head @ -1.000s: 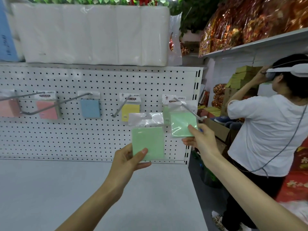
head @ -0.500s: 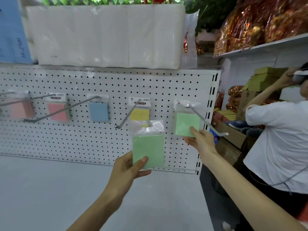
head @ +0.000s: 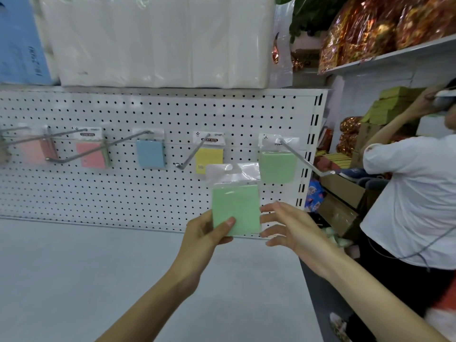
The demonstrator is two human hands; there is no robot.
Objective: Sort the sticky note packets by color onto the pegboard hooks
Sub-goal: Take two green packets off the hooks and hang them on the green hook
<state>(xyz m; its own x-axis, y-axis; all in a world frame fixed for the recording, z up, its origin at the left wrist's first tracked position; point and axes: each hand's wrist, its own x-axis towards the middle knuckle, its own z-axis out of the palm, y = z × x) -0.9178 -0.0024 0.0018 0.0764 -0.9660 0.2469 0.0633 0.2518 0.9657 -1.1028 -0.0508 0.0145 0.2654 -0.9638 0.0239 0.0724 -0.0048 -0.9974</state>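
Note:
My left hand [head: 206, 235] grips a green sticky note packet [head: 235, 208] by its lower left corner, held upright in front of the white pegboard [head: 158, 193]. My right hand [head: 287, 224] is open, fingers spread, its fingertips at the packet's right edge. A second green packet [head: 277, 166] hangs on the rightmost hook [head: 304, 160]. On other hooks hang a yellow packet [head: 208, 159], a blue packet [head: 150, 154] and two pink packets [head: 90, 154] [head: 34, 151].
A grey shelf surface [head: 98, 280] lies below the pegboard. White wrapped bundles [head: 158, 40] sit on top of it. A person in a white shirt [head: 409, 198] stands close at the right, beside cardboard boxes [head: 343, 193] and a shelf of red-gold goods [head: 385, 28].
My right hand has let go of the hung green packet and come down left to the edge of the one in my left hand. The view shifted slightly left.

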